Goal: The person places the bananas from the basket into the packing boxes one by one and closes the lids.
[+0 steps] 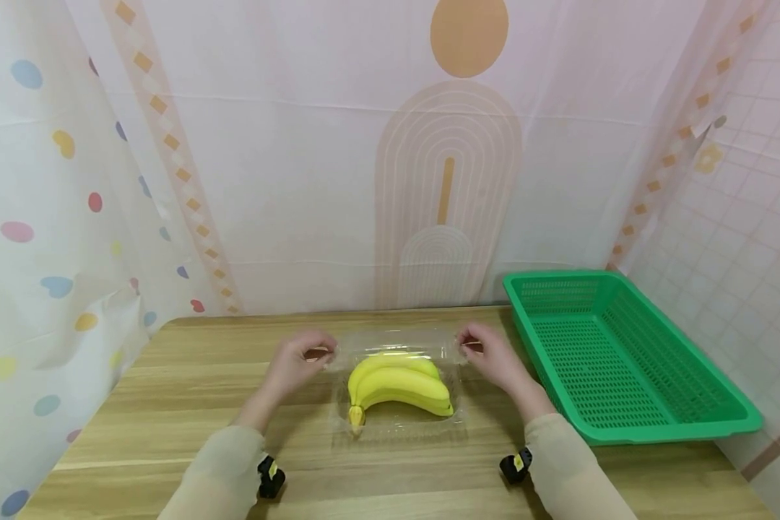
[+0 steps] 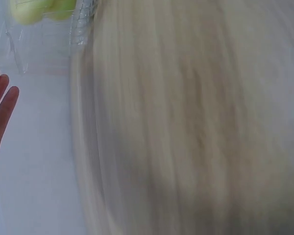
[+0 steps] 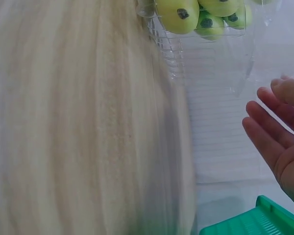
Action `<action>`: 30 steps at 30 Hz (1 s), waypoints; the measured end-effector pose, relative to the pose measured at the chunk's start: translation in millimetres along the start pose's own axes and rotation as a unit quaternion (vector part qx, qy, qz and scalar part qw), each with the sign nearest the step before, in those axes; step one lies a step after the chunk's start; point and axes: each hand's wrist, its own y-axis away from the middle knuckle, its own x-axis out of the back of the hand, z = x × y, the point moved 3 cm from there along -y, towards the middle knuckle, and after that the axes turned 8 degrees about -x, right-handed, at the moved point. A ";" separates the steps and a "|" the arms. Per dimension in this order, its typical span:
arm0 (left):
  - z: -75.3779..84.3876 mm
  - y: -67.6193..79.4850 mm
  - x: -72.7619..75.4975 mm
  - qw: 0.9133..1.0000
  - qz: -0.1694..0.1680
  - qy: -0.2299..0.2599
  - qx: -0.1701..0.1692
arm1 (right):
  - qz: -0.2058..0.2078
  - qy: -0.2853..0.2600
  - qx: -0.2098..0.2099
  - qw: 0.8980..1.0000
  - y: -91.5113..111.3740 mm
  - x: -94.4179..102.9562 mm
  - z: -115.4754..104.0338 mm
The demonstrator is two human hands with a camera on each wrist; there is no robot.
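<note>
A bunch of yellow bananas (image 1: 399, 386) lies in a clear plastic clamshell box (image 1: 399, 433) on the wooden table. The box's see-through lid (image 1: 396, 338) stands raised at the back. At the lid's left edge, my left hand (image 1: 302, 354) pinches the plastic between thumb and fingertips. My right hand (image 1: 490, 354) pinches the opposite edge the same way. Seen from the right wrist, the thumb and index finger meet at the lid, while the other fingers (image 3: 267, 129) spread loosely. Only some fingers (image 2: 5, 110) show in the left wrist view; the thumb is out of frame.
A green plastic basket (image 1: 624, 438) with slotted walls stands on the table to the right, close to my right forearm. Wood-grain tabletop (image 1: 169, 404) extends left of the box. A patterned curtain (image 1: 299, 180) hangs behind the table.
</note>
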 end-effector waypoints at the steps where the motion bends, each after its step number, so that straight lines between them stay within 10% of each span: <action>1: 0.7 0.0 0.0 1.000 -0.005 -0.001 -0.018 | -0.004 0.011 0.007 1.000 1.2 0.4 0.0; 14: 9.6 2.3 2.1 0.971 -0.030 -0.102 -0.215 | -0.037 0.163 0.055 0.985 13.1 4.4 -5.5; 30: 10.6 9.4 3.0 0.961 -0.076 -0.145 -0.223 | -0.046 0.210 0.112 0.970 18.2 2.7 -6.4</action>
